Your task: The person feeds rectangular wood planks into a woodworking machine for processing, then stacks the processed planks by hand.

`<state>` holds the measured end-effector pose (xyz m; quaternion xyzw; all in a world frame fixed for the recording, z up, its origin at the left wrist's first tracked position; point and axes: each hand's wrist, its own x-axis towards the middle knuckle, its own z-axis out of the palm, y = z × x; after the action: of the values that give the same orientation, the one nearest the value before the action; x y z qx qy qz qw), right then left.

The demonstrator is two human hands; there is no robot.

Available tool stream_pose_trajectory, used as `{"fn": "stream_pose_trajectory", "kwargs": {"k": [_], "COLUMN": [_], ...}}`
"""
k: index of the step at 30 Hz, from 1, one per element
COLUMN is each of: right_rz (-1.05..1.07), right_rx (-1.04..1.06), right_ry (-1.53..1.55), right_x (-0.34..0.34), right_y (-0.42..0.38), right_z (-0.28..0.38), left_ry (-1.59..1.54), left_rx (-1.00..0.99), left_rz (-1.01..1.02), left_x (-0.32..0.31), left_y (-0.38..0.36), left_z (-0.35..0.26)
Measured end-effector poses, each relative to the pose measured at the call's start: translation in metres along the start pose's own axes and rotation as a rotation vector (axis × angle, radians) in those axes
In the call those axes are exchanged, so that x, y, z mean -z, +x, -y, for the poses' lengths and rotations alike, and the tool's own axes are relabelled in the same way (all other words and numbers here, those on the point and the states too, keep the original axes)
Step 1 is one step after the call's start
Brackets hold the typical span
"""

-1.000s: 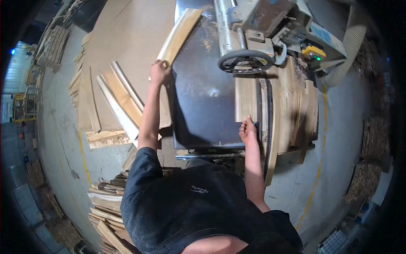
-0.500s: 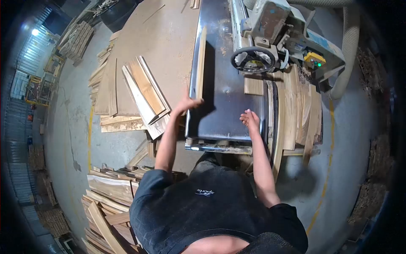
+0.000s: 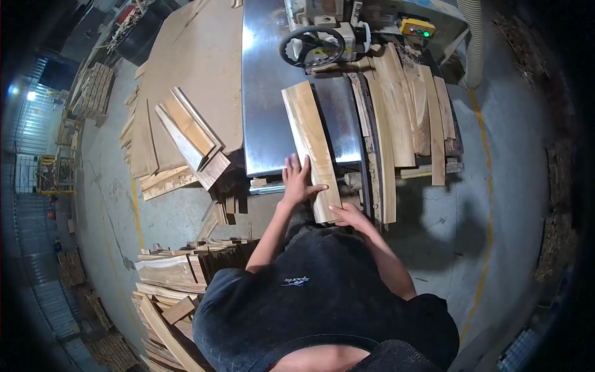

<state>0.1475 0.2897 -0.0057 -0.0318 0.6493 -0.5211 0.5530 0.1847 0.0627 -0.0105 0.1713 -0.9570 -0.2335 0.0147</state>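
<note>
A pale wooden board (image 3: 308,127) lies broad side up on the metal machine bed (image 3: 263,118), slightly slanted, its near end overhanging the front edge close to my body. My left hand (image 3: 299,186) rests against the board's left side, its fingers spread and the thumb laid across the top face. Lower down, my right hand (image 3: 352,218) grips the near right corner, thumb on top and fingers hidden beneath. Above the board's far end sits the machine's black handwheel (image 3: 312,46).
To the right of the bed lie several long wooden strips (image 3: 393,93). Boards stacked in a channel shape (image 3: 186,130) rest on the brown panel (image 3: 207,68) at left. A wood pile (image 3: 167,273) stands by my left side. A yellow control box (image 3: 417,28) and hose (image 3: 472,49) are at upper right.
The board has gone from standing on edge at the bed's left side to lying flat, nearer me. My right hand, free before, now holds its near end. The view has shifted right.
</note>
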Motion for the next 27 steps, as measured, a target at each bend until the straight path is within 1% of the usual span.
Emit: {"fn": "stream_pose_trajectory", "kwargs": {"k": [2,3,4,6,7,8,10,11,12,14,15,16,17,18,20,22,23,24,26,27], "right_rz": [0.037,0.065,0.063,-0.035,-0.162,-0.158,-0.222,-0.249,-0.26,-0.27,-0.278,-0.328,-0.374,-0.368,-0.594,-0.527,-0.447,-0.494,-0.388,-0.404], "right_rx": [-0.13,-0.168,-0.169,-0.05,-0.109,-0.111,-0.079,-0.169,-0.181,-0.104,-0.113,-0.106,-0.099,-0.107,-0.178,-0.074,0.014,-0.068,-0.066,-0.114], "right_ry": [0.449,0.371,0.369,0.675,0.733,0.726,0.918,0.812,0.807,0.644,0.634,0.723,0.811,0.797,0.895,1.002,1.0,1.007,1.029,1.027], "right_x": [0.005,0.012,0.012,0.003,0.002,0.002,0.004,0.009,0.014,0.027,0.031,0.032,0.03,0.028,0.026,0.033,0.041,0.044,0.06,0.061], "right_y": [-0.003,-0.001,0.002,0.019,0.029,0.026,0.02,0.028,0.037,0.061,0.075,0.092,0.104,0.112,0.133,0.14,0.147,0.151,0.164,0.167], "right_z": [-0.02,-0.026,-0.03,-0.044,-0.048,-0.033,-0.003,0.003,0.01,0.024,0.034,0.046,0.056,0.064,0.076,0.083,0.081,0.095,0.1,0.114], "left_ry": [0.014,0.024,0.02,-0.208,-0.182,-0.189,-0.191,-0.202,-0.182,-0.178,-0.167,-0.152,-0.129,-0.134,-0.204,-0.253,-0.338,-0.426,-0.298,-0.208], "left_rx": [-0.07,-0.062,-0.062,0.038,0.09,0.097,0.079,0.085,0.082,0.081,0.086,0.092,0.057,0.073,-0.077,-0.249,-0.297,-0.348,-0.275,-0.115], "left_rz": [0.005,0.086,0.086,0.085,0.097,0.095,0.07,0.077,0.047,0.022,0.032,0.038,-0.026,-0.031,-0.222,-0.166,-0.084,-0.004,-0.329,-0.429], "left_x": [-0.008,-0.01,-0.011,-0.013,-0.015,-0.014,-0.012,-0.012,-0.012,-0.011,-0.009,-0.004,0.004,0.005,0.005,0.011,0.014,0.019,0.037,0.067], "left_y": [0.01,0.019,0.031,0.059,0.074,0.09,0.118,0.131,0.146,0.175,0.19,0.204,0.217,0.228,0.248,0.272,0.284,0.291,0.289,0.276], "left_z": [-0.016,-0.02,-0.027,-0.036,-0.041,-0.046,-0.05,-0.052,-0.053,-0.055,-0.052,-0.048,-0.048,-0.044,-0.029,0.001,0.02,0.041,0.081,0.097]}}
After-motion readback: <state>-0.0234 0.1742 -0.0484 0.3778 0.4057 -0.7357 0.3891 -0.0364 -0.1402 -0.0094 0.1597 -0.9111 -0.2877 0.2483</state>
